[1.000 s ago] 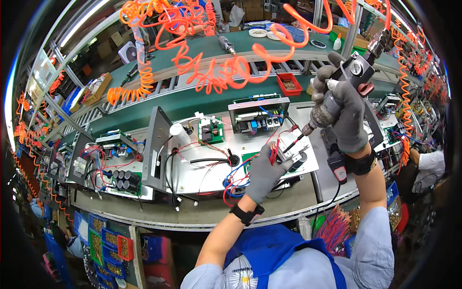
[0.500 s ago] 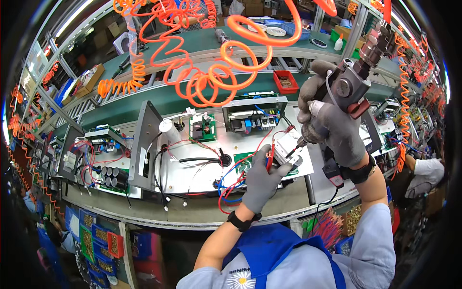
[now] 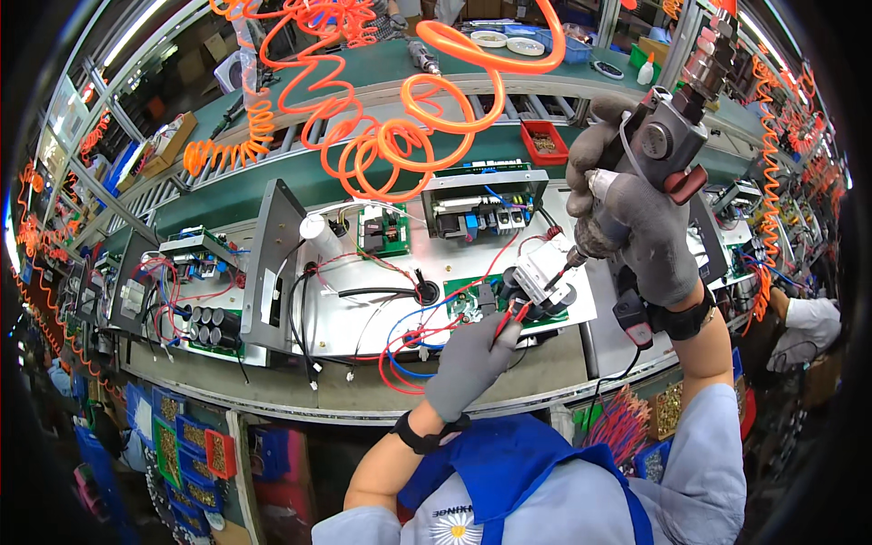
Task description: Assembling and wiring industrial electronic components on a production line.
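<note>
My gloved right hand is wrapped round an air screwdriver, tilted so its bit points down and to the left. The bit's tip is at a white block-shaped part on a green circuit board; whether it touches a screw there I cannot tell. Just left of that block, my gloved left hand pinches the end of a red wire low over the board. Red and blue wires loop out beside this hand. Beneath everything lies a white metal base plate.
Orange coiled air hoses hang over the bench's far side. An upright grey panel and a white cylinder stand to the left. Behind are a red parts bin and a roller conveyor. Another wired unit sits further left.
My left hand has drawn back down and left from the white block, its fingers now closed on the red wire end. The screwdriver has shifted slightly to the right, and the wire loops have moved left.
</note>
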A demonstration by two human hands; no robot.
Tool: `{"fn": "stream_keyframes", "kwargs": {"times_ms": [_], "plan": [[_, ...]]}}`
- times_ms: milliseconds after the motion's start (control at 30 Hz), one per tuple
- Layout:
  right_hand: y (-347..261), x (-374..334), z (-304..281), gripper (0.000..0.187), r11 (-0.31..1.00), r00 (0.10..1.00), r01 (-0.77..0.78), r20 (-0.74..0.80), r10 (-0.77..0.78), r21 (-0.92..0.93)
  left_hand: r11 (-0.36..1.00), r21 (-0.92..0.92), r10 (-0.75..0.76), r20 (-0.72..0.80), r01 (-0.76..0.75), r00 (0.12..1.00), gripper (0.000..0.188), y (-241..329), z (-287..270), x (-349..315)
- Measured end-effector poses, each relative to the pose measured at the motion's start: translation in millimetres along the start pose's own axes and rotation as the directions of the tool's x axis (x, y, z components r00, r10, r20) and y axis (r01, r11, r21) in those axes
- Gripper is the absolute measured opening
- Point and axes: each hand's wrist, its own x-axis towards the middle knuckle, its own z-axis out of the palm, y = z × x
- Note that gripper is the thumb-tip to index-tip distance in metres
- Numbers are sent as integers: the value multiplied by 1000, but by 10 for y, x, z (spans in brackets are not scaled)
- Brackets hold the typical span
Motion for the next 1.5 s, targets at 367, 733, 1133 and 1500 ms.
{"fn": "stream_keyframes", "kwargs": {"times_ms": [367,733,1133,1500], "plan": [[18,-5,3,57,999,998,-39,47,40,-17,999,50,-10,133,4,991,31,179,-167,180],[20,-3,-65,57,999,999,-46,27,46,-16,956,292,42,-59,-23,997,88,278,-13,447],[108,2,-94,49,999,994,3,105,-8,44,952,292,137,-148,-89,980,68,155,145,547],[60,42,-99,42,992,992,-111,64,107,60,955,286,120,-136,-77,983,57,178,138,537]]}}
